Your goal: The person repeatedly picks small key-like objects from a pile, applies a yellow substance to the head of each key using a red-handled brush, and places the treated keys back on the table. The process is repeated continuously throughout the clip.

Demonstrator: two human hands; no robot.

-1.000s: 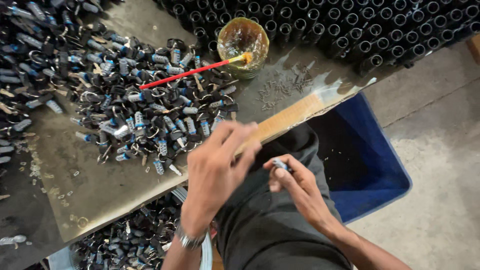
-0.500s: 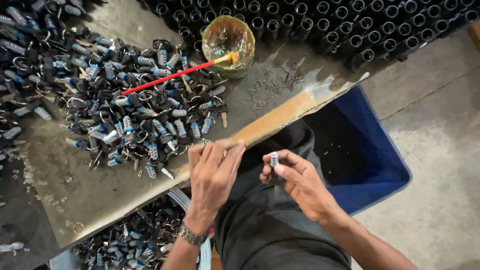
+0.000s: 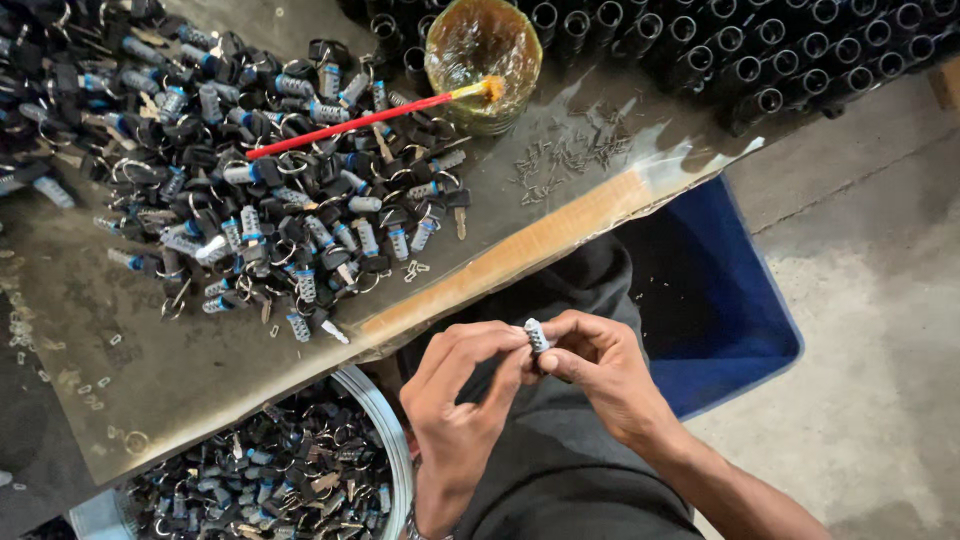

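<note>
small grey lock cylinder (image 3: 537,335) pinched between both hands over the lap.
left hand (image 3: 462,400) and right hand (image 3: 600,372) clamp their fingertips on it, just below the worktable edge (image 3: 520,250); a heap of cylinders and keys (image 3: 270,200) lies well apart on top.

A small assembly workshop is indicated. A board worktop (image 3: 120,380) is heaped at ten o'clock with lock cylinders and keys (image 3: 250,190); black tubes (image 3: 720,50) are stacked at one o'clock, a metal basin (image 3: 385,450) of parts is set at seven o'clock, and a bare concrete floor (image 3: 870,300) is seen at three o'clock.
</note>
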